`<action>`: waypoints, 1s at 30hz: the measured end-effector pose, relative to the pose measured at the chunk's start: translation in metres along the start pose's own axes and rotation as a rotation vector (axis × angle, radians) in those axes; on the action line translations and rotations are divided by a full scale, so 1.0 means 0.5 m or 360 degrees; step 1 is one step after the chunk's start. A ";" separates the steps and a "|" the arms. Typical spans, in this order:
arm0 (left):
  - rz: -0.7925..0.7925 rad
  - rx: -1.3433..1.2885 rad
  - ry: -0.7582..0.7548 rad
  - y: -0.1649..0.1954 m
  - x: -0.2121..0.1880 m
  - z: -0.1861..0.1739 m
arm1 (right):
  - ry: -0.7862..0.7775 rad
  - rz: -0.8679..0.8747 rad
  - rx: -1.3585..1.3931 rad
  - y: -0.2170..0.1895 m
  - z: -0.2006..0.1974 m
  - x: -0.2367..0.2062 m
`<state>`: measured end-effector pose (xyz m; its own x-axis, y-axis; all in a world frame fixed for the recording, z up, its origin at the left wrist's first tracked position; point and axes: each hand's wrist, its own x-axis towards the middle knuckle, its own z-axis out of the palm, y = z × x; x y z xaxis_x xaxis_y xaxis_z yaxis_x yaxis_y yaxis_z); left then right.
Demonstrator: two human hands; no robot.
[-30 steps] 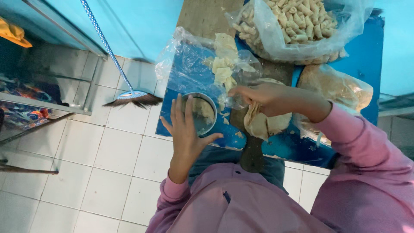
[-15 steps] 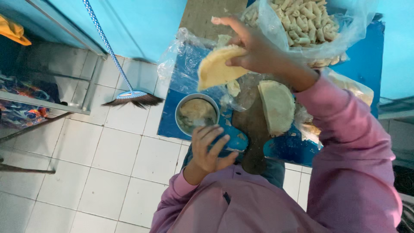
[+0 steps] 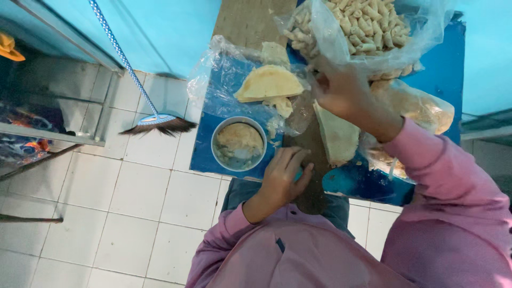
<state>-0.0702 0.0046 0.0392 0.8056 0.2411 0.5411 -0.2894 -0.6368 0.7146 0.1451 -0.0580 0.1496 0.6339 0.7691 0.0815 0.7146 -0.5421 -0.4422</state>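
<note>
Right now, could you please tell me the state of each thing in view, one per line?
Left hand: resting flat on the blue table edge, holding nothing.
Right hand: raised at the clear bag of rolled pieces, grip hidden.
Metal bowl: upright, partly filled with pale filling.
Round wrapper: lying flat on plastic sheet.
Folded wrapper: lying on the wooden board.
Broom: head on the tiled floor.

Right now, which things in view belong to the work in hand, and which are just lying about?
In use:
left hand resting on the blue table
right hand at the bag of rolled pieces
round metal bowl of filling
flat dough wrappers on clear plastic
folded wrapper

Lying about:
broom on the tiled floor
second filled bag
</note>
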 end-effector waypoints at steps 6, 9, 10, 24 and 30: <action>-0.0129 0.0296 -0.0081 -0.007 0.030 0.059 | -0.0164 -0.0250 0.0110 0.088 0.007 -0.056; -0.0199 0.0382 -0.0203 -0.006 0.047 0.081 | -0.0220 -0.0328 0.0292 0.114 0.034 -0.054; -0.0213 0.0412 -0.0218 -0.006 0.053 0.087 | -0.0270 -0.0275 0.0379 0.118 0.039 -0.052; -0.0289 0.0386 -0.0179 -0.019 0.085 0.121 | -0.0566 -0.0145 0.0450 0.104 0.022 -0.014; -0.0240 0.0299 -0.0164 -0.023 0.090 0.119 | -0.0587 -0.0210 0.0659 0.115 0.008 -0.023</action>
<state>0.0000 -0.0205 0.0289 0.8835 0.2739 0.3800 -0.0688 -0.7266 0.6836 0.1777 -0.0965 0.1196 0.3488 0.9288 -0.1250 0.5578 -0.3129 -0.7687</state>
